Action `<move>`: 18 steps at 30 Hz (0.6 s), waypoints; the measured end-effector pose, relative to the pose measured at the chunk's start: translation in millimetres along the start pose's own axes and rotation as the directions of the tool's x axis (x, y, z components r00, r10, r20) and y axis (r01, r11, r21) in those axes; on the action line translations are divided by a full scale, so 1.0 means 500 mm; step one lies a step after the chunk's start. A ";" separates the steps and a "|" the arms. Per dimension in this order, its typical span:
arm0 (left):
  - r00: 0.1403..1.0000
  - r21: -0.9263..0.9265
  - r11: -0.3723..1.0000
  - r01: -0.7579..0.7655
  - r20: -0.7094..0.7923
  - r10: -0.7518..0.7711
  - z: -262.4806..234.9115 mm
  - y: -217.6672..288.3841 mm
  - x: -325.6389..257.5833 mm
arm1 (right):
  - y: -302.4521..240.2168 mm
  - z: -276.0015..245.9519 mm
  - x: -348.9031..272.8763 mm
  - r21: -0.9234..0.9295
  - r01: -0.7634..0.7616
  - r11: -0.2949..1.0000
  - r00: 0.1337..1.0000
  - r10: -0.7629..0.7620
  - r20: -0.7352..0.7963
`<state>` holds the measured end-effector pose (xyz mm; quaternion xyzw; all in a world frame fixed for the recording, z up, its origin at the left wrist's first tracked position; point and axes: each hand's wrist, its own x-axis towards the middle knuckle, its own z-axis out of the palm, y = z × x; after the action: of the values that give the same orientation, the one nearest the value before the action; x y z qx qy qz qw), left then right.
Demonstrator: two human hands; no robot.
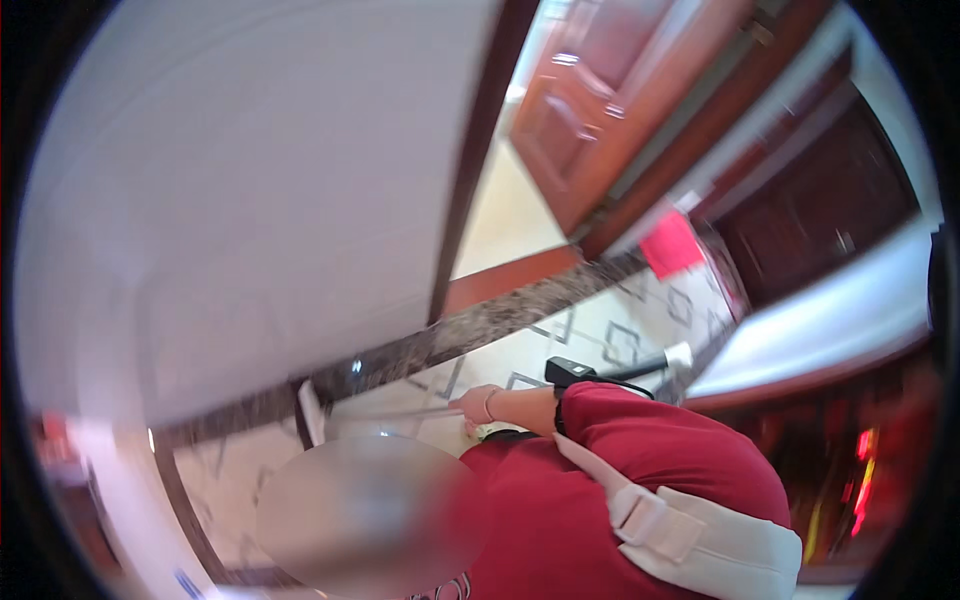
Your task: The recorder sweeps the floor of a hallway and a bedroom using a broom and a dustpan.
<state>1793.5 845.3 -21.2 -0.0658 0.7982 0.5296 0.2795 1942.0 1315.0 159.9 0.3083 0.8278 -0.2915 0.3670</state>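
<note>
My right hand (478, 404), with a thin bracelet at its wrist, reaches out from a red sleeve. Its fingers are curled round the end of what looks like a thin pale rod (410, 412), which runs leftward; motion smears the detail. Past the rod's far end stands a dark upright piece with a white strip (308, 412). Just beyond my forearm lies a black box-shaped device (568, 371) with a cable. A blurred oval patch hides what is below and left of my hand. My left hand does not show.
Patterned tile floor (620, 345) with a dark stone border runs below a pale wall (250, 200). A brown wooden door (590, 110) stands ajar at the back. Right of it are a red sheet (671, 245) and a dark wooden panel (815, 205). A cream strap (660, 525) crosses my red shirt.
</note>
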 end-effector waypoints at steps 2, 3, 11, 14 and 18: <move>0.931 -0.134 0.926 0.352 0.153 -0.331 0.096 0.120 0.068 | 0.066 0.027 -0.069 0.058 -0.123 0.991 0.984 0.129 -0.124; 0.905 -0.102 0.912 0.398 0.205 -0.373 0.137 0.162 0.097 | 0.090 0.045 -0.099 0.024 -0.160 0.987 0.969 0.162 -0.185; 0.794 0.280 0.938 0.207 0.511 -0.328 0.438 0.401 0.195 | 0.244 0.095 -0.377 0.026 -0.496 0.868 0.693 0.413 -0.591; 0.743 0.397 0.914 0.084 0.586 -0.323 0.560 0.445 0.166 | 0.335 0.151 -0.475 -0.026 -0.580 0.814 0.652 0.445 -0.614; 0.683 0.538 0.837 -0.102 0.650 -0.334 0.713 0.476 0.093 | 0.471 0.218 -0.623 -0.004 -0.692 0.721 0.613 0.586 -0.529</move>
<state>1793.5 1271.0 46.6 0.1750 0.7307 0.2486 0.6112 2327.4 1296.3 283.6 0.6075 0.7520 0.0366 0.2532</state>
